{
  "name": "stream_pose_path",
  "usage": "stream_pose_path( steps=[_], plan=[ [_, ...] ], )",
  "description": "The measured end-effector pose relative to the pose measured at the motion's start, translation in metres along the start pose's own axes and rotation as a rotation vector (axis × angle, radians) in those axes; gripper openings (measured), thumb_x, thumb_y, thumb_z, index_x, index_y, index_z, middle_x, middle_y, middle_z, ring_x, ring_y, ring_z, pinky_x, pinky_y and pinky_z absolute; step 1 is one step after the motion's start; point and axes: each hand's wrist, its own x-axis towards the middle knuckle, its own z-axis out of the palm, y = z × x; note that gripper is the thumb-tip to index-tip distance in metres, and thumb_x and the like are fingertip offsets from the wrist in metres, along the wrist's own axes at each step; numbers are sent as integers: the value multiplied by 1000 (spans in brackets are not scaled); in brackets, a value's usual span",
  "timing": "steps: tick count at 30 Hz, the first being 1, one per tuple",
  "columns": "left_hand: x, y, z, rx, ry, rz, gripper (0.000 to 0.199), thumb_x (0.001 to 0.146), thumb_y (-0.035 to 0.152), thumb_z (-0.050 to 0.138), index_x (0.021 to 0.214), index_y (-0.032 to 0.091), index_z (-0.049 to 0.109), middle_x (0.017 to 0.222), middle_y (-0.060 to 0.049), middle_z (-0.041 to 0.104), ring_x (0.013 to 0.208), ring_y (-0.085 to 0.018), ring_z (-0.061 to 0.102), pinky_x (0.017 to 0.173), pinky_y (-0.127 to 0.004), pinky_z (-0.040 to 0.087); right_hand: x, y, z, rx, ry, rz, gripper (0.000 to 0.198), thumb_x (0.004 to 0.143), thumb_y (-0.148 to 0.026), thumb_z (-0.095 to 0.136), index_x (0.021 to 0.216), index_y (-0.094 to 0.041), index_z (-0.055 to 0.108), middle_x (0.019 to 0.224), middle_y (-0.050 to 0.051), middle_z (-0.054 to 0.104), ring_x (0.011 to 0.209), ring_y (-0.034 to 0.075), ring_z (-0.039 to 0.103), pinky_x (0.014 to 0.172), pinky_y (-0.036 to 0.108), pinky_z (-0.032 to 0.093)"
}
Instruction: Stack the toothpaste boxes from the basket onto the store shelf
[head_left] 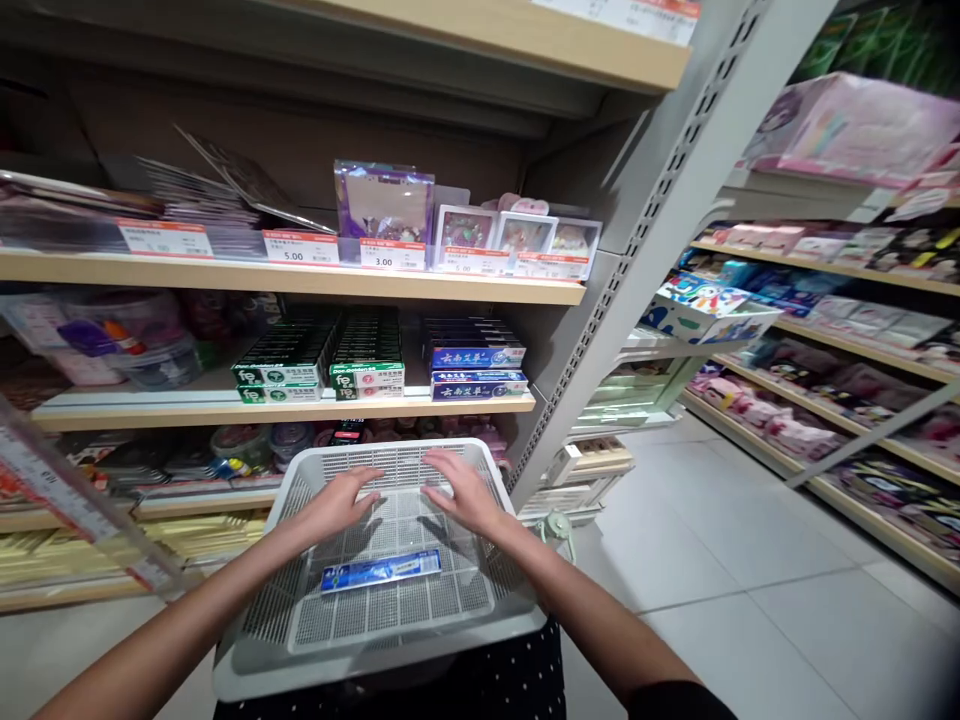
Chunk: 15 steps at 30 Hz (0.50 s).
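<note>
The left hand (346, 502) and right hand (463, 492) are empty, fingers loosely spread, over the far part of a white mesh basket (495, 628). A blue box (381, 571) lies flat on the basket's floor, nearer the person, its print too small to read. On the shelf (412, 409) ahead, green-and-white boxes (367, 380) show "fe" beside blue boxes (478, 375) marked "云南", the rest unclear. Above, price tags read "5.00" (300, 248) and "3.00" (392, 255).

1 box (381, 570) in basket (390, 655); shelves (300, 275) behind basket
</note>
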Motion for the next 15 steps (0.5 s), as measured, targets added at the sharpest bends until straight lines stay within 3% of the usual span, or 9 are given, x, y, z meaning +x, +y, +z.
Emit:
stream_pose_path(
  steps=[3, 5, 7, 10, 12, 15],
  plan=[
    [-18, -24, -9, 65, -165, -154, 45, 55, 39, 82, 97, 27, 74, 108, -10, 73, 107, -36, 64, 96, -41, 45, -12, 7, 22, 75, -275, 188, 63, 58, -39, 85, 117, -26, 66, 127, 9, 61, 120, 31, 55, 101, 40, 44],
    [-26, -32, -13, 138, -314, -231, 55, 42, 39, 87, 94, 26, 74, 105, -12, 73, 102, -38, 65, 89, -41, 48, -15, 17, 33, 89, -456, 327, 72, 30, -38, 93, 98, -23, 73, 106, 8, 69, 99, 31, 64, 86, 36, 51],
    [-32, -36, -14, 191, -416, -264, 62, 32, 38, 89, 92, 26, 74, 103, -13, 73, 99, -38, 66, 84, -41, 50, -17, 26, 40, 95, -579, 394, 69, 12, -33, 93, 78, -22, 74, 77, 3, 69, 71, 24, 65, 71, 32, 52],
    [-39, -40, -11, 194, -421, -271, 66, 24, 36, 89, 88, 27, 74, 95, -10, 74, 91, -37, 67, 79, -39, 51, -18, 36, 47, 83, -630, 375, 65, 12, -34, 92, 72, -22, 73, 65, -1, 65, 56, 18, 59, 60, 29, 48],
    [-44, -43, -8, 224, -447, -247, 66, 26, 37, 89, 90, 26, 74, 93, -9, 73, 88, -34, 68, 77, -36, 51, -19, 37, 49, 27, -710, 357, 71, 21, -41, 92, 86, -21, 74, 77, 2, 68, 64, 20, 63, 63, 29, 48],
    [-50, -48, -3, 418, -622, -208, 65, 40, 43, 86, 100, 24, 71, 99, -9, 72, 89, -30, 67, 79, -34, 49, -18, 36, 49, -142, -927, 372, 88, 34, -51, 90, 114, -22, 68, 105, 7, 68, 91, 27, 65, 76, 31, 49]
  ],
)
